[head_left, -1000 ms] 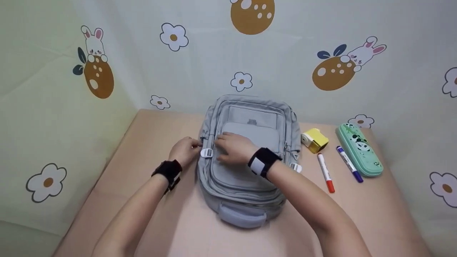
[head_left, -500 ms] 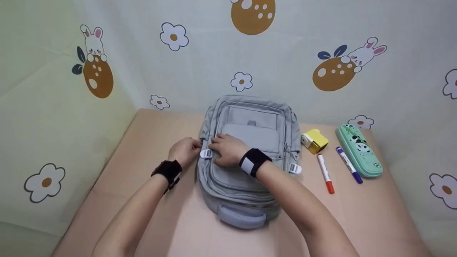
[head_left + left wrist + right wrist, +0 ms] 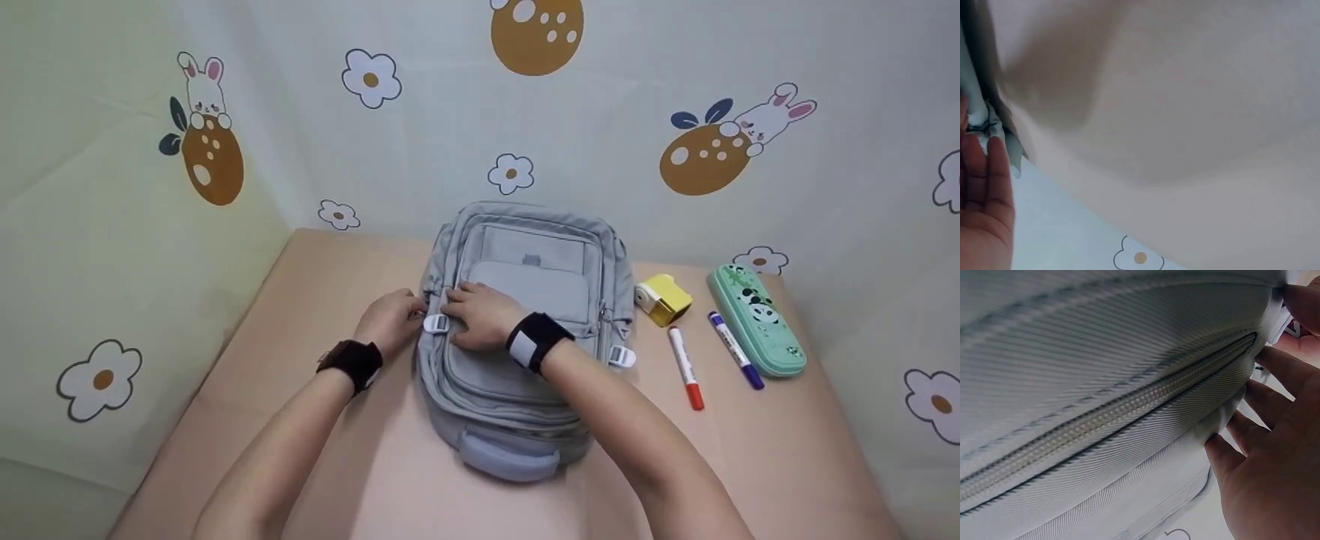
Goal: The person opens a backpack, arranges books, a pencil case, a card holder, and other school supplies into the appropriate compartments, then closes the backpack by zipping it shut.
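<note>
A grey backpack [image 3: 529,289] lies front side up, its carrying handle [image 3: 510,456] towards me. My left hand [image 3: 390,322] is at its left side, thumb and forefinger pinching the fabric edge just beside a white buckle [image 3: 436,324]. What exactly sits between those fingertips is mostly hidden. In the left wrist view, the left hand's other fingers [image 3: 996,180] extend beside grey fabric. My right hand [image 3: 484,319] rests on the front panel near the same edge, fingertips pressing the cloth. Close up in the right wrist view runs a zipper [image 3: 1095,419], ending by the right fingertips.
Right of the backpack are a yellow pencil sharpener [image 3: 664,300], a red-capped marker [image 3: 685,367], a blue-capped marker [image 3: 735,349] and a green panda pencil case [image 3: 757,322]. The table [image 3: 247,360] meets a patterned cloth wall [image 3: 420,150] at the back.
My right hand has shifted left across the front panel towards the backpack's left edge, then stays there. The left hand keeps its place at the side.
</note>
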{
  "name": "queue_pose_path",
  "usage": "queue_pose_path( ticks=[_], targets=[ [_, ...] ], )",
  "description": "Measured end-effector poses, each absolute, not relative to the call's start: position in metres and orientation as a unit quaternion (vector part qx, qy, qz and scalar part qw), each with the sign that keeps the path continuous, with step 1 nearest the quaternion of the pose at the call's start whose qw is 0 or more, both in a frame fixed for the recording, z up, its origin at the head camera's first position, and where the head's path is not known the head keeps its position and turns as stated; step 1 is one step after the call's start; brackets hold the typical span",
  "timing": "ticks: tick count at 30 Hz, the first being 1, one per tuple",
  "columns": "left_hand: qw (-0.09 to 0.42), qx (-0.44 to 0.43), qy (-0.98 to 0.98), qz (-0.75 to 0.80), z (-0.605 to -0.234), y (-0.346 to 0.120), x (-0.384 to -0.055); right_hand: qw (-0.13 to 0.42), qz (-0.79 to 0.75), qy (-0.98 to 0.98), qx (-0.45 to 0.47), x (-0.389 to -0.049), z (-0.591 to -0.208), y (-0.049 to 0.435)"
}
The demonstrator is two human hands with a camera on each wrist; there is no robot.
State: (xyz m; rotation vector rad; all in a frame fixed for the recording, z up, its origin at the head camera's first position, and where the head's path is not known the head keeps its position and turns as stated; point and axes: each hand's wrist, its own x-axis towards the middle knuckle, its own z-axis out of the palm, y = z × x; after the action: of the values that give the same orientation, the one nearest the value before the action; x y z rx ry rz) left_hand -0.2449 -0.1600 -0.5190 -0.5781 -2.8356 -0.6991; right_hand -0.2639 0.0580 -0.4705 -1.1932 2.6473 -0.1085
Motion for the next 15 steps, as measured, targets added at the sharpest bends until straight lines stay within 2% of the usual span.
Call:
queue_pose_path(
  ticks=[15],
  targets=[
    [0.124, -0.209, -0.952, -0.185, -0.5219, -0.1649, -0.2432, 0.12, -0.045, 0.908, -0.4, -0.2652, -0.4713, 0.0585]
  ],
)
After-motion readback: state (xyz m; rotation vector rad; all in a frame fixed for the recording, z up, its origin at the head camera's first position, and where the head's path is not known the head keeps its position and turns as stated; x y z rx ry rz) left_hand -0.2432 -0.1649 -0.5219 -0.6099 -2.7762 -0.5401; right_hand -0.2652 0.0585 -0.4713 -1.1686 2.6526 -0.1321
